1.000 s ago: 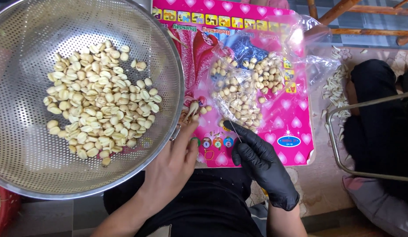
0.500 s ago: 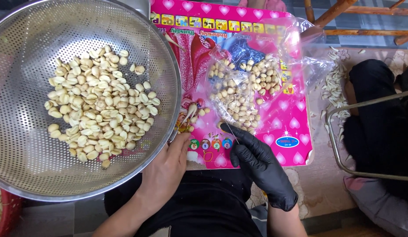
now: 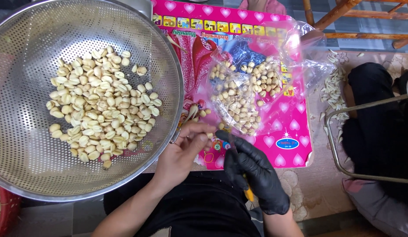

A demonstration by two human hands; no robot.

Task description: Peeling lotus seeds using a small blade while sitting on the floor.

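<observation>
Head view, lower centre: bare left hand [image 3: 184,151] pinches a small pale seed [image 3: 209,135] at its fingertips, just right of the steel colander [image 3: 28,166] rim. Black-gloved right hand [image 3: 252,169] is closed around a yellow-handled tool [image 3: 248,193], fingertips near the seed. Colander, left of frame, holds a heap of peeled seeds [image 3: 98,109]. Clear plastic bag of seeds [image 3: 243,92] lies on pink printed board [image 3: 296,127], centre right.

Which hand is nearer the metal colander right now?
Left. The bare left hand sits right at the rim of the colander, fingers pinching a small seed. The black-gloved right hand is farther out over the pink board, holding a yellow-handled tool.
</observation>
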